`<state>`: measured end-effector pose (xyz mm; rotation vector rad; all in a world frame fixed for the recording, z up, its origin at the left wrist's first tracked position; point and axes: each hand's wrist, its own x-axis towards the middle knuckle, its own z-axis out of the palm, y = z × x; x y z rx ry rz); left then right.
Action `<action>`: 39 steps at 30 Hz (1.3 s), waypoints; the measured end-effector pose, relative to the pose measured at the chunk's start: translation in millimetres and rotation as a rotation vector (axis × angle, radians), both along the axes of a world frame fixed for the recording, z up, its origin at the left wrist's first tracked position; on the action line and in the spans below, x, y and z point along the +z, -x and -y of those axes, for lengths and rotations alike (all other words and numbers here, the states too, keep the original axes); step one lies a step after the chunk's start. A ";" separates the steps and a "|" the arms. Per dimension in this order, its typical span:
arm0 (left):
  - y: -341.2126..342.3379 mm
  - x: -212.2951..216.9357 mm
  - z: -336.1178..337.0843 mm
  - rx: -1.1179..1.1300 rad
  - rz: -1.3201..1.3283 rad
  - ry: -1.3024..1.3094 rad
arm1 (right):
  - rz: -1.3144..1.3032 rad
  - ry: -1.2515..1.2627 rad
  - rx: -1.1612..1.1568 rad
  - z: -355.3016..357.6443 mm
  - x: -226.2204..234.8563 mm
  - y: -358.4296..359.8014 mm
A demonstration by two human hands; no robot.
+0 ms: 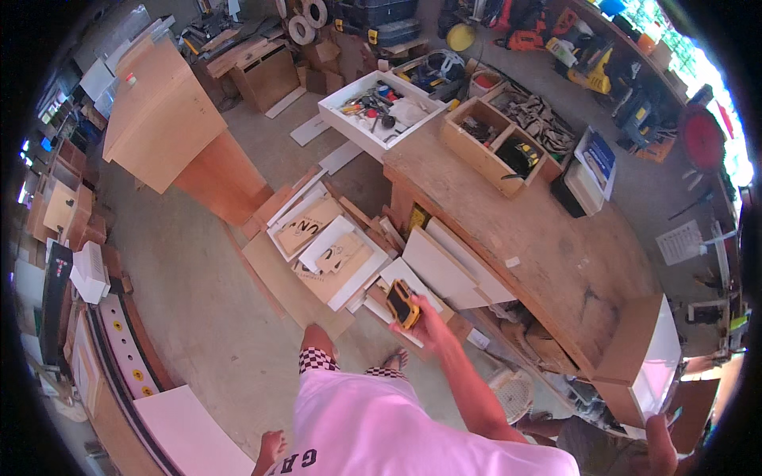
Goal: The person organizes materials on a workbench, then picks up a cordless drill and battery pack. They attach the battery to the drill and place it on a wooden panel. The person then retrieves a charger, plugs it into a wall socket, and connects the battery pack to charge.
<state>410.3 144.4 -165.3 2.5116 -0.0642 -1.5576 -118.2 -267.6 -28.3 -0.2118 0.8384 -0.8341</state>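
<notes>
My right hand is closed around a yellow-and-black handheld device with a dark rectangular face. I hold it in front of me, above a pile of boards on the floor. Near the lower edge, my left hand hangs beside my body. Its fingers look loosely curled, and nothing shows in them. White panels lean against the workbench, just beyond the device.
A white drawer of tools and a wooden divided box rest at the bench's far end. A tall wooden cabinet stands far left. White board lies lower left. Another person's hand is by a panel lower right.
</notes>
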 end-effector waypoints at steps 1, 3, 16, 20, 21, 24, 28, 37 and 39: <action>-12.3 -1.7 17.9 -0.033 -0.030 0.003 | -0.124 0.071 -0.054 20.1 -5.3 -2.2; -37.4 -14.6 82.4 -0.316 0.014 0.229 | -0.309 0.158 -0.125 73.3 -4.7 -4.7; -208.1 -15.6 484.2 -0.642 0.219 0.579 | -1.676 0.972 -0.433 431.3 -85.1 85.2; -297.5 -8.7 455.1 -0.772 0.285 0.318 | -2.136 0.750 -0.350 451.9 -111.7 66.8; -307.8 -6.0 438.0 -0.557 0.246 0.346 | -2.117 0.713 -0.343 455.7 -106.8 56.0; -351.3 18.6 431.6 -0.298 0.161 0.202 | -2.195 0.637 -0.403 441.9 -104.7 36.3; -353.0 28.1 490.6 -0.212 -0.058 0.249 | -2.032 0.698 -0.567 456.8 -89.6 19.4; -252.7 47.8 700.4 -0.673 -0.011 0.542 | -2.075 0.475 -0.662 466.9 -54.5 -11.3; -242.2 52.0 719.6 -0.752 -0.044 0.642 | -2.082 0.421 -0.646 460.3 -47.5 -8.8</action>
